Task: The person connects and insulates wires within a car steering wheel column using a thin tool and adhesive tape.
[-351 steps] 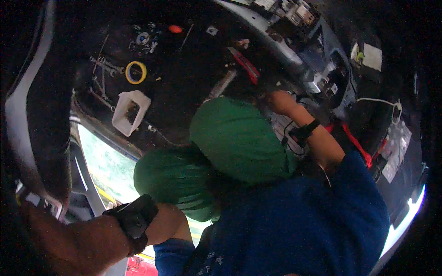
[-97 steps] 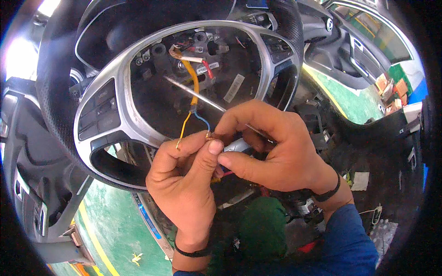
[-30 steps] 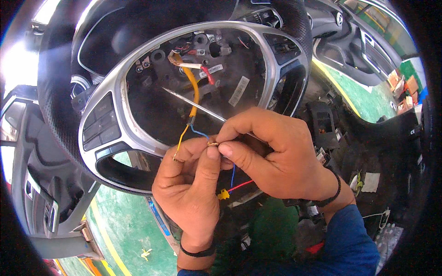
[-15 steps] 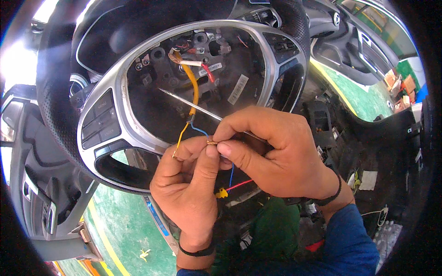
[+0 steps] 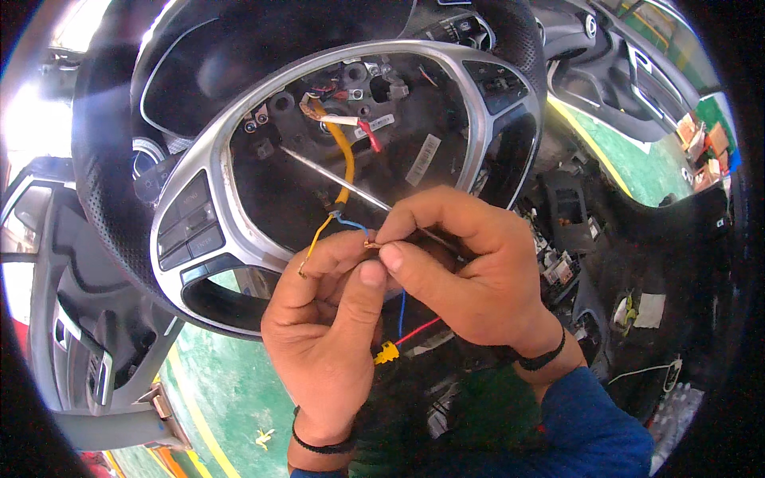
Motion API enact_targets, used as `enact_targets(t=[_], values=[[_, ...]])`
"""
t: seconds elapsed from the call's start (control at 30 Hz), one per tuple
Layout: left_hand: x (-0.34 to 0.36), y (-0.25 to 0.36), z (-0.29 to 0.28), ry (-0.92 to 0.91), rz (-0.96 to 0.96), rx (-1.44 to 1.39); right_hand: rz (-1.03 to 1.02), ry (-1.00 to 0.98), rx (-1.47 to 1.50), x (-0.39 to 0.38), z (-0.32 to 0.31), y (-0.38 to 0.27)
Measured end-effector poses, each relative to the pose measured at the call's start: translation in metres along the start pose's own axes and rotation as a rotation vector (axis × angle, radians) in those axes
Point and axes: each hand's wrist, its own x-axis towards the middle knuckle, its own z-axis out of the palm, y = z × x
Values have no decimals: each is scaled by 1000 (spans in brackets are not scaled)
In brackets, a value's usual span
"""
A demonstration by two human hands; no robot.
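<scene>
My right hand (image 5: 470,275) pinches the bare copper end of a blue wire (image 5: 353,221) between thumb and forefinger. Beneath that same end, my left hand (image 5: 327,327) has its fingers curled against the wire, the thumb slightly lifted. The blue wire comes out of an orange-sheathed cable (image 5: 348,163) together with a yellow wire (image 5: 317,239), whose stripped tip lies by my left forefinger. A thin pointed metal rod (image 5: 335,182) sticks out from my right hand; its other end is hidden. Below hang another blue wire (image 5: 402,312) and a red wire (image 5: 418,329) with a yellow connector (image 5: 387,352).
Around the cable is a steering wheel (image 5: 163,263) with its centre exposed. A white lead with a red end (image 5: 370,135) sits inside it. Car door panels (image 5: 80,319) stand left and right. Loose parts and a paper piece (image 5: 650,311) lie at right.
My left thumb has drawn back from the copper end, baring more of it. The wheel appears slightly lower and further right in the picture.
</scene>
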Motion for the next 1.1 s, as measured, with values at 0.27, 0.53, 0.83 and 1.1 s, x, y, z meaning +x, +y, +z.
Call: enact_targets(t=[0.27,0.53,0.83,1.1], values=[[2,-3,7,24,33,-5,-166,8,63,2,0,8],[10,-8,14,-28,95,-152,-101,-79,226,12,-14,-8],[21,-23,18,-186,131,-387,2,-156,247,11,-24,-26],[23,-32,24,-119,291,-371,-56,-79,175,10,-18,-21]])
